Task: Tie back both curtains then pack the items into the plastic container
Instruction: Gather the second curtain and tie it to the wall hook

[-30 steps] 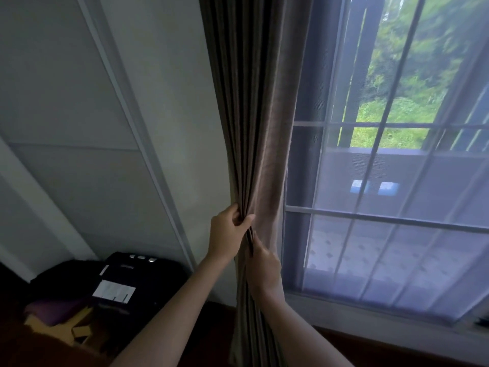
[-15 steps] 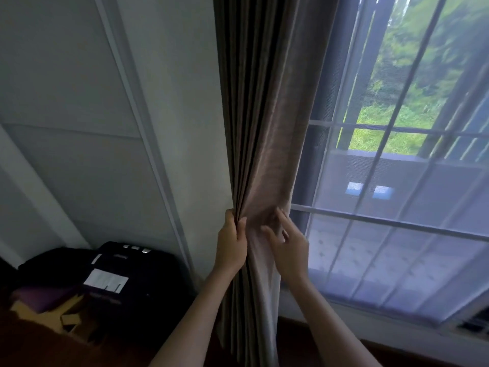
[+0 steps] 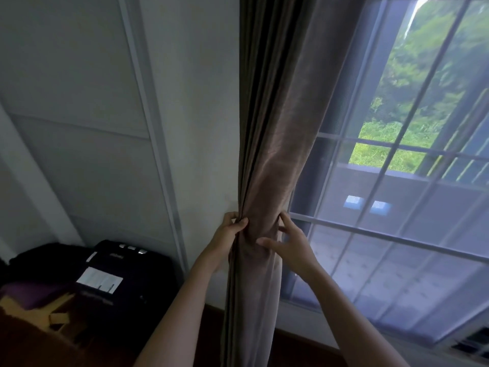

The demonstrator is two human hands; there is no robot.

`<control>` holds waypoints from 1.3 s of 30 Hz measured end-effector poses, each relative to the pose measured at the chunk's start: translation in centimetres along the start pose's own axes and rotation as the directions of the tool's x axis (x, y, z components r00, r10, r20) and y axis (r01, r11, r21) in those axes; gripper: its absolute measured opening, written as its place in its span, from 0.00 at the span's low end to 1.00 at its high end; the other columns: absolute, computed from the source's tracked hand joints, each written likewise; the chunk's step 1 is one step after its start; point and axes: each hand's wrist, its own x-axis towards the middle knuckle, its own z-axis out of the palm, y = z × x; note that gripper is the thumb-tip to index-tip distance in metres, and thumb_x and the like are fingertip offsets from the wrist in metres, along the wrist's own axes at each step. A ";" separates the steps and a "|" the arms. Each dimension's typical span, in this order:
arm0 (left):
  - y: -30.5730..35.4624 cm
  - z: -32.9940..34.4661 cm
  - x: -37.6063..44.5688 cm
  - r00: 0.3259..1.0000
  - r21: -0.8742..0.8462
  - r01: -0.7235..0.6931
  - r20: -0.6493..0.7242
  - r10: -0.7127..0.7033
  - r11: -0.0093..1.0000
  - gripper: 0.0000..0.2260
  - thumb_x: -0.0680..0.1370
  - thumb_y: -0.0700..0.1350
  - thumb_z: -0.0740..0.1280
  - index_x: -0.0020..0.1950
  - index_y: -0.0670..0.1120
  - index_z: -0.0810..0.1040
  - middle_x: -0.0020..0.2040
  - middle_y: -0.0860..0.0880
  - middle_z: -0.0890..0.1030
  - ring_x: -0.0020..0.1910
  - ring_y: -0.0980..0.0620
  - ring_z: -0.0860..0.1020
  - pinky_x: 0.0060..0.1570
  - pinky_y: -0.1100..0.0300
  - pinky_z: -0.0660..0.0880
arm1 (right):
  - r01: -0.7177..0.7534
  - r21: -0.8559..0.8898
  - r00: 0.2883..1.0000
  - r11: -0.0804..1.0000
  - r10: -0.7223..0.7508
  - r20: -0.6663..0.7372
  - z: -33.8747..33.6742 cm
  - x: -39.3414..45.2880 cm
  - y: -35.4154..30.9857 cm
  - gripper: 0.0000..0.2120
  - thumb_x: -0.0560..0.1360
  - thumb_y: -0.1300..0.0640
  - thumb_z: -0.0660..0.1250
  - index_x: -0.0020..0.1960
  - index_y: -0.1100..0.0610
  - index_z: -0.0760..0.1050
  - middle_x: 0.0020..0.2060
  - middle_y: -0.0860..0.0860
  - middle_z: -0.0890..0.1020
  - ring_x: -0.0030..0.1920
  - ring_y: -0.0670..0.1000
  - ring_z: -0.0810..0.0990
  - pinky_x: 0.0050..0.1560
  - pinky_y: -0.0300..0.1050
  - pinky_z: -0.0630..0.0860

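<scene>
Black suitcase (image 3: 124, 282) (paper-tagged) by barred window (image 3: 397, 207).

A single head-worn view looks forward, tilted, close on the curtain (image 3: 267, 144) beside the window (image 3: 397, 207).

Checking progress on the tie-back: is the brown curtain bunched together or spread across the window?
Bunched. The curtain narrows to a tight waist between the left hand and right hand; the window is uncovered. No tie visible.
</scene>
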 end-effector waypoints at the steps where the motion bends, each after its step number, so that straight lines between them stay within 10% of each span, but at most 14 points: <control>1: 0.2 0.0 0.3 1.000 0.000 0.018 0.008 -0.018 1.000 0.04 0.79 0.43 0.66 0.52 0.46 0.73 0.52 0.45 0.81 0.50 0.49 0.80 0.52 0.54 0.76 | -0.004 0.001 1.000 1.000 0.004 0.031 -0.3 0.3 -0.2 0.43 0.61 0.45 0.80 0.71 0.40 0.65 0.66 0.39 0.74 0.63 0.42 0.74 0.56 0.37 0.76; 14: 1.1 2.5 0.6 0.997 0.335 -0.041 0.081 0.015 0.941 0.15 0.78 0.55 0.65 0.57 0.45 0.72 0.55 0.48 0.80 0.54 0.51 0.78 0.50 0.59 0.74 | 0.019 0.051 1.000 0.999 -0.020 0.021 -0.7 2.2 -1.1 0.13 0.69 0.59 0.76 0.53 0.55 0.81 0.45 0.47 0.86 0.47 0.43 0.83 0.52 0.44 0.80; 22: -0.5 2.3 1.3 0.864 0.498 -0.434 -0.006 0.504 0.750 0.10 0.74 0.45 0.72 0.55 0.52 0.80 0.50 0.61 0.77 0.50 0.71 0.74 0.54 0.65 0.74 | -0.043 -0.053 0.989 0.998 0.034 -0.147 -0.5 2.7 0.0 0.11 0.71 0.53 0.75 0.49 0.57 0.81 0.42 0.48 0.85 0.44 0.46 0.83 0.48 0.49 0.81; 28: -0.2 1.2 3.0 0.907 0.518 -0.416 0.178 0.382 0.747 0.05 0.75 0.43 0.71 0.47 0.42 0.85 0.54 0.51 0.80 0.54 0.55 0.78 0.58 0.64 0.72 | -0.025 -0.423 0.937 0.906 -0.127 -0.325 0.4 2.0 0.0 0.17 0.72 0.42 0.71 0.41 0.57 0.81 0.37 0.49 0.81 0.50 0.50 0.71 0.46 0.47 0.75; 35: -0.9 1.0 3.0 0.934 0.503 -0.357 0.192 0.301 0.787 0.08 0.75 0.44 0.71 0.54 0.46 0.84 0.58 0.49 0.77 0.59 0.54 0.75 0.64 0.59 0.70 | -0.130 -0.328 0.926 0.936 -0.004 -0.377 1.0 1.4 -2.1 0.10 0.70 0.52 0.69 0.43 0.59 0.77 0.37 0.52 0.81 0.38 0.53 0.79 0.38 0.48 0.78; 39: -1.1 1.5 2.2 0.915 0.469 -0.403 0.194 0.353 0.786 0.08 0.77 0.40 0.68 0.51 0.51 0.83 0.52 0.54 0.79 0.57 0.50 0.78 0.61 0.55 0.74 | -0.201 -0.247 0.903 0.948 0.081 -0.423 1.8 1.3 -3.2 0.16 0.67 0.40 0.70 0.44 0.52 0.77 0.37 0.45 0.80 0.38 0.46 0.79 0.37 0.42 0.77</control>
